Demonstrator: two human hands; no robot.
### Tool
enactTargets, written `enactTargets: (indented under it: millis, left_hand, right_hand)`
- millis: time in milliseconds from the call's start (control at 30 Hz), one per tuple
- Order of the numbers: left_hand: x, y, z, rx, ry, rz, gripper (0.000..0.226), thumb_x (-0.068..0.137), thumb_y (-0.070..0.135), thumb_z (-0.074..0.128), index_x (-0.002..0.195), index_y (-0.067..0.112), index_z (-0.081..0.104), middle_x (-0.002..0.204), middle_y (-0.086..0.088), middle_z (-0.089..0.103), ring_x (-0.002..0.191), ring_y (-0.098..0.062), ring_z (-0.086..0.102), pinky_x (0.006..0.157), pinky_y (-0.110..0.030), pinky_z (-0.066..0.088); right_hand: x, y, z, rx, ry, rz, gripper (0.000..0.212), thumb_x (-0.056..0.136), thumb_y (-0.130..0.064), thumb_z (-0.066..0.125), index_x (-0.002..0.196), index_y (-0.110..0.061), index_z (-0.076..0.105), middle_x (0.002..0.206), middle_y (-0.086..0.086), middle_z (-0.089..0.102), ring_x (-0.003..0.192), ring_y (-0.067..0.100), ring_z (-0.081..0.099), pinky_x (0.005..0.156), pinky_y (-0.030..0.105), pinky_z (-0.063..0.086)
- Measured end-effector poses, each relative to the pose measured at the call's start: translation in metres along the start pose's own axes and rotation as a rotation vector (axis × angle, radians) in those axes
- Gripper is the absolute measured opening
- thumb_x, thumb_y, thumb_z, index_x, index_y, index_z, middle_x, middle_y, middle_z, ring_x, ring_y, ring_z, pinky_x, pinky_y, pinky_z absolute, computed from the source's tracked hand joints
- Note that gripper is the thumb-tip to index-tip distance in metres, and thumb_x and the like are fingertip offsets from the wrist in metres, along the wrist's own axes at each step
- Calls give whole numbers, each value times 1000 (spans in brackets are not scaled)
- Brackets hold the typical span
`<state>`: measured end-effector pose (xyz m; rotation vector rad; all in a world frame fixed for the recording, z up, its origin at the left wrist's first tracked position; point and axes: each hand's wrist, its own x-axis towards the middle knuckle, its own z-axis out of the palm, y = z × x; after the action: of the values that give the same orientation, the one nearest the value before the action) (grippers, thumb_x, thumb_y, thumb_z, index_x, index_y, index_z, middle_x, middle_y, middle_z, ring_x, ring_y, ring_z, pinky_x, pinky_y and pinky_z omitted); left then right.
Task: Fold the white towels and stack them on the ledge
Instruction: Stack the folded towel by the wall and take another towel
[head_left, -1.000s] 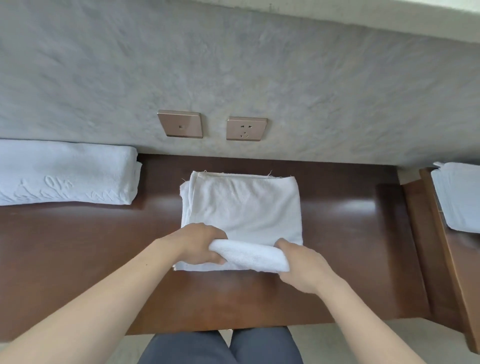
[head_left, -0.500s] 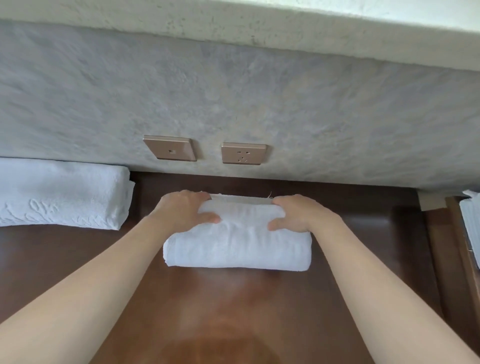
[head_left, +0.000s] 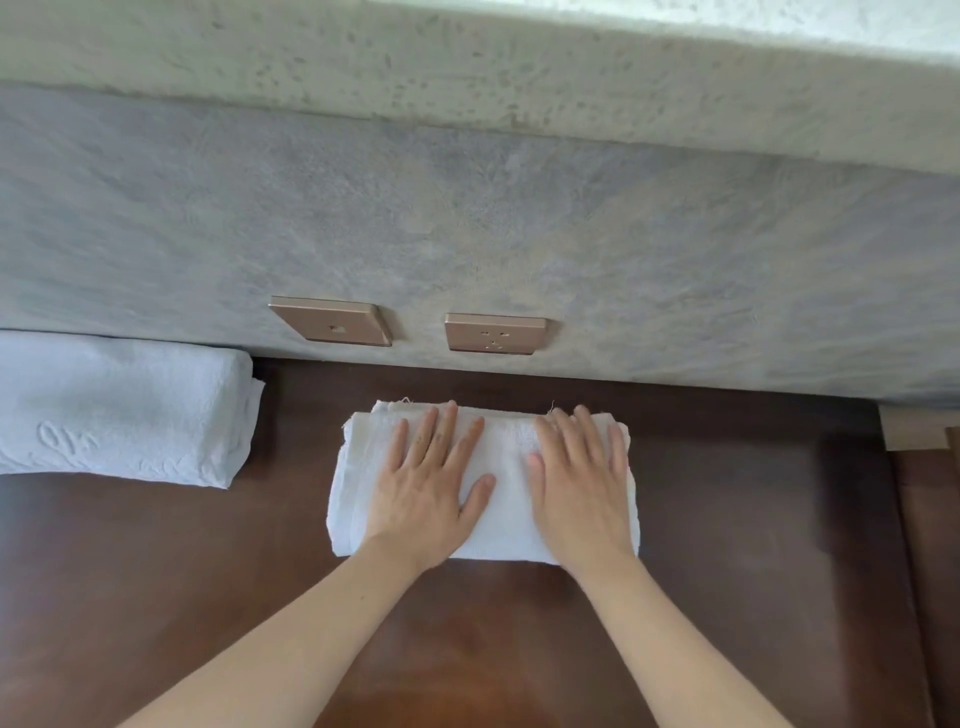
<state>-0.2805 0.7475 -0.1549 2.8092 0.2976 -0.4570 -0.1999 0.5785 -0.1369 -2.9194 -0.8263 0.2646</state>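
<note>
Pressing flat on the folded towel (head_left: 498, 525), the left hand (head_left: 426, 493) and right hand (head_left: 582, 488) lie side by side, fingers straight and slightly spread, palms down. The towel sits on the dark wooden table (head_left: 727, 571), near the grey wall (head_left: 519, 234) below two sockets (head_left: 496, 333). A larger folded towel (head_left: 119, 410) lies well apart at left. The pale ledge (head_left: 467, 73) runs above.

Dark wooden tabletop (head_left: 727, 571), glossy. Grey textured wall (head_left: 519, 218) behind it. Two bronze wall plates side by side: switch plate (head_left: 331, 321), socket plate (head_left: 495, 334).
</note>
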Motion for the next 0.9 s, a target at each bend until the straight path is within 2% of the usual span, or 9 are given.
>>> enactTargets:
  millis: [100, 200, 367, 500, 567, 700, 767, 833, 900]
  left_hand:
    - [6, -3, 6, 38, -5, 21, 72, 95, 64, 2, 159, 31, 2, 167, -1, -1, 151, -16, -12, 121, -40, -17]
    - [12, -6, 8, 70, -23, 26, 73, 94, 66, -1, 159, 33, -3, 168, -1, -3, 151, -17, -16, 121, -42, -17]
    - [17, -11, 11, 68, -19, 28, 72, 93, 70, -4, 158, 38, -5, 168, 0, 4, 154, -20, -6, 123, -45, -10]
    - [10, -28, 7, 112, 28, -1, 72, 96, 69, 3, 159, 37, 14, 165, -1, 21, 153, -25, 13, 123, -51, 5]
    - [5, -44, 5, 117, 26, -70, 72, 95, 70, 0, 158, 38, 14, 166, 0, 18, 154, -26, 11, 122, -52, 11]
    - [-3, -68, 9, -140, 49, -290, 69, 88, 80, 4, 152, 55, 1, 167, 8, 6, 153, -22, 11, 113, -47, 35]
    - [-5, -67, 10, -247, 66, -355, 68, 86, 84, 11, 148, 61, -2, 165, 4, 11, 151, -22, 19, 111, -47, 35]
    - [-7, -62, 11, -357, 110, -434, 71, 85, 84, 24, 149, 59, 3, 157, 2, 30, 142, -25, 30, 105, -46, 39]
    - [-8, -59, 10, -528, 192, -545, 76, 83, 81, 41, 149, 53, 15, 146, 3, 45, 130, -27, 40, 99, -43, 40]
  right_hand:
    - [-12, -10, 12, -6, -121, -21, 60, 102, -49, 26, 153, -19, 38, 161, 6, 32, 152, 28, 21, 120, 60, 14]
    - [-9, -3, 20, -20, -155, 4, 63, 102, -54, 23, 158, -25, 28, 166, 3, 20, 154, 25, 11, 121, 59, 9]
    - [-1, 6, 31, 2, -149, 37, 65, 100, -59, 18, 159, -32, 17, 167, 0, 11, 155, 18, 2, 124, 51, 3]
    - [-4, 9, 34, 36, -116, 108, 65, 101, -57, 20, 160, -31, 14, 168, 1, 10, 155, 19, -3, 124, 48, 5]
    - [-5, 8, 35, 44, -99, 143, 65, 101, -57, 17, 160, -29, 13, 168, 2, 8, 155, 21, -5, 125, 48, 5]
    - [-8, 16, 36, 142, -84, 365, 61, 101, -61, 11, 158, -40, 3, 168, -8, -5, 155, 23, 0, 121, 57, 14]
    - [-6, 22, 36, 250, -93, 494, 61, 100, -64, 13, 156, -45, -1, 167, -13, -10, 148, 31, 22, 114, 57, 30]
    - [-3, 21, 35, 321, -63, 579, 64, 98, -65, 20, 155, -42, 4, 167, -5, 1, 139, 33, 36, 109, 54, 36]
    - [-1, 17, 33, 367, -25, 657, 66, 97, -65, 29, 155, -39, 12, 157, 11, 29, 132, 35, 42, 107, 51, 37]
